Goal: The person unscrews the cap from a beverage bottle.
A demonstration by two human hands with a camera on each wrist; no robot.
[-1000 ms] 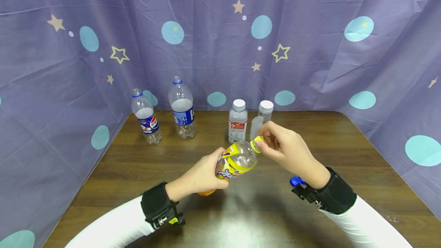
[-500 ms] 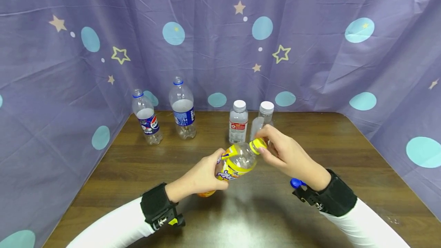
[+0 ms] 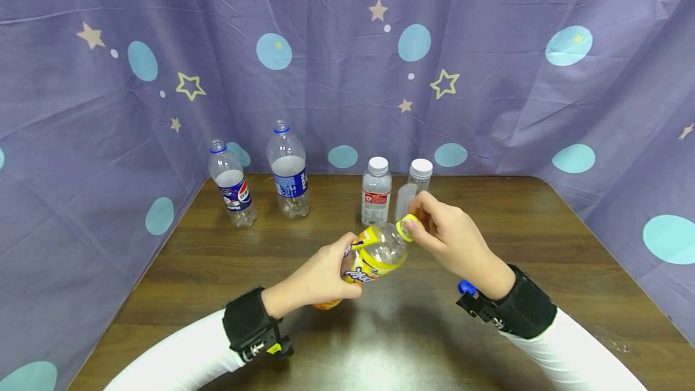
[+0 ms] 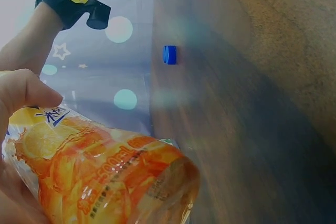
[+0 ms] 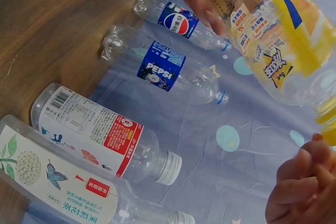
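Note:
My left hand (image 3: 328,270) grips the body of a clear plastic drink bottle (image 3: 374,255) with a yellow and orange label. The bottle is held tilted above the table, its neck up toward the right. At that neck, my right hand (image 3: 456,237) pinches the yellow cap (image 3: 407,226) between thumb and fingers. The left wrist view shows the orange lower part of the label and the bottle's base, with the left thumb (image 4: 37,90) across it. In the right wrist view the yellow cap (image 5: 328,121) sits at the neck, right by the curled fingers.
Two uncapped Pepsi bottles (image 3: 230,189) (image 3: 290,177) stand at the back left. A white-capped bottle (image 3: 376,192) with a red label stands at back centre, beside another white-capped bottle (image 3: 420,174) partly behind the right hand. A blue cap (image 4: 169,55) lies on the wooden table (image 3: 217,270).
The right fingers have shifted and turned slightly about the yellow cap, opening a little and then closing over it again. The left hand and the bottle stay nearly still.

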